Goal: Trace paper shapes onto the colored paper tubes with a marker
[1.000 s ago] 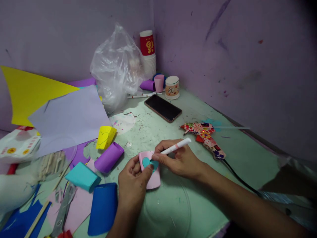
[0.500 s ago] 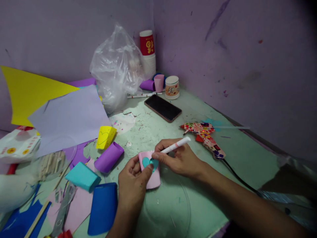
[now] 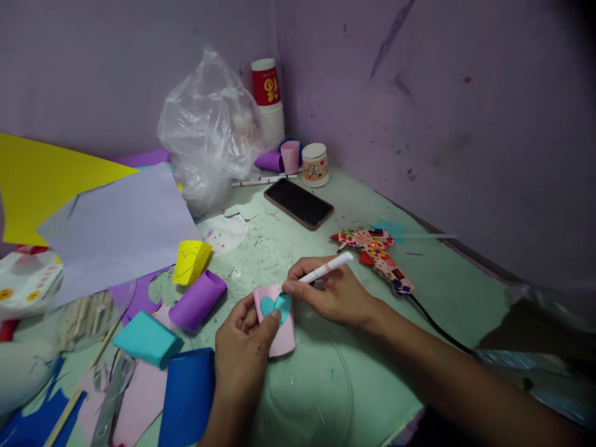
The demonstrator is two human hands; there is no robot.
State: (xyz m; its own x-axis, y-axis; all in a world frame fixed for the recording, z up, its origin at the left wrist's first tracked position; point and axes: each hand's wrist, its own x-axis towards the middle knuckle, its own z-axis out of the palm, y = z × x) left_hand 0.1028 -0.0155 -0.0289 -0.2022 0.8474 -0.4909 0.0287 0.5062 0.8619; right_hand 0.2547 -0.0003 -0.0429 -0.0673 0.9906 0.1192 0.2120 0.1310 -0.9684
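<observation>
The scuffed pale green tabletop (image 3: 279,242) runs back to a corner where two stained purple walls (image 3: 442,124) meet.

Nearest, at lower left, are one pair of scissors (image 3: 112,397) and one dark blue tube (image 3: 187,397). Just beyond, one left hand (image 3: 244,344) grips one pink tube (image 3: 282,338), its thumb pressed over one turquoise heart (image 3: 267,306) on the front. This tube is near the table's middle, just right of the blue one. One right hand (image 3: 330,295) pinches one white pen (image 3: 326,268) between thumb and fingers near the heart's top; whether the tip touches I cannot tell.

Left of the hands lie three more tubes: one turquoise tube (image 3: 146,338), one purple tube (image 3: 198,300) and one yellow tube (image 3: 190,262) with a heart outline. To the right lies one flower-patterned glue gun (image 3: 375,248).

Farther back come one phone (image 3: 298,203), one single paper cup (image 3: 315,166), one clear plastic bag (image 3: 209,124) and one stack of cups (image 3: 267,93).
</observation>
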